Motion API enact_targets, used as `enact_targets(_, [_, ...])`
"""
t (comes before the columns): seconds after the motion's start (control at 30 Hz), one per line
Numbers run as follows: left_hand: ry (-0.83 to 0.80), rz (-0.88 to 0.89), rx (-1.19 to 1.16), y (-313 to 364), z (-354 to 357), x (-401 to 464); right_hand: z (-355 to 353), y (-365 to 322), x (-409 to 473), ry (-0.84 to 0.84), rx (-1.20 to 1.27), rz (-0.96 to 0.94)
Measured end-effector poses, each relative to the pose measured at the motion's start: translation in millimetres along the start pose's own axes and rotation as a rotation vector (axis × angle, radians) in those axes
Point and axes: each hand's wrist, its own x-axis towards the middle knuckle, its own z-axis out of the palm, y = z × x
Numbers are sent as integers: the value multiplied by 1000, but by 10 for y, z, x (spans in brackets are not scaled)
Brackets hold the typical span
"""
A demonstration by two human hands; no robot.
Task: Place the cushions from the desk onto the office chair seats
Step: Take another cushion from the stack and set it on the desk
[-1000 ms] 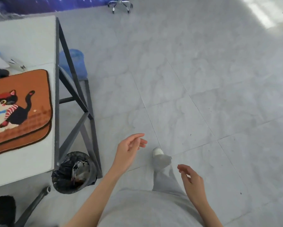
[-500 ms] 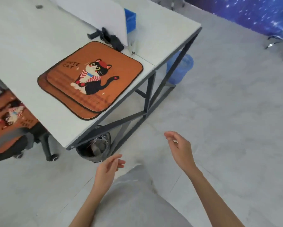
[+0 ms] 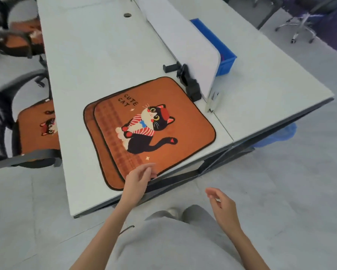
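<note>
At nine o'clock a chair (image 3: 6,133) is standing beside the desk (image 3: 97,55), and an orange cushion (image 3: 37,129) with a cat picture is lying on its seat, partly hidden under the desk edge. At ten o'clock a second chair (image 3: 12,39) is showing, blurred, with something orange on its seat; I cannot tell more about it.

In the middle, two cushions are lying stacked on the desk near its front edge. The top cushion (image 3: 154,123) is showing a black cat and the words "CUTE CAT". The lower cushion (image 3: 103,162) is sticking out from under it on the side toward eight o'clock.

The left hand (image 3: 138,178) is hovering at the six o'clock corner of the stack. Its fingers are relaxed and slightly bent, gripping nothing, and the fingertips are just over the top cushion's edge; I cannot tell if they are touching it.

At one o'clock from the stack a black clamp (image 3: 189,82) is sitting at the foot of a white divider (image 3: 183,41), close to the top cushion's corner. Behind the divider a blue bin (image 3: 222,53) is standing on the desk.

At five o'clock the right hand (image 3: 224,207) is hanging in the air over the floor (image 3: 300,191), well apart from the desk, with its fingers loosely curled and holding nothing.
</note>
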Motion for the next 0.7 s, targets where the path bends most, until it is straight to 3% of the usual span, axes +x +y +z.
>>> enact_targets(0.2, [197,-110,10,206,55,597,-279,-369,1052,-163,-87,-89])
enact_targets(0.37, [523,-276,32,176,-33,875,-322,-830,2072,-303,-236,-266])
enact_targets(0.47, [710,-438,46,120,-126,982,-233,-1092,2610,-282,-381,-336])
enact_targets(0.6, [744,-642,46,3,-181,1061,-78,-1236,3092,-309,-523,-268])
enact_targets(0.7, [756,-693,39,-13,-172,1101,-2,-1227,3219,-292,-579,-202])
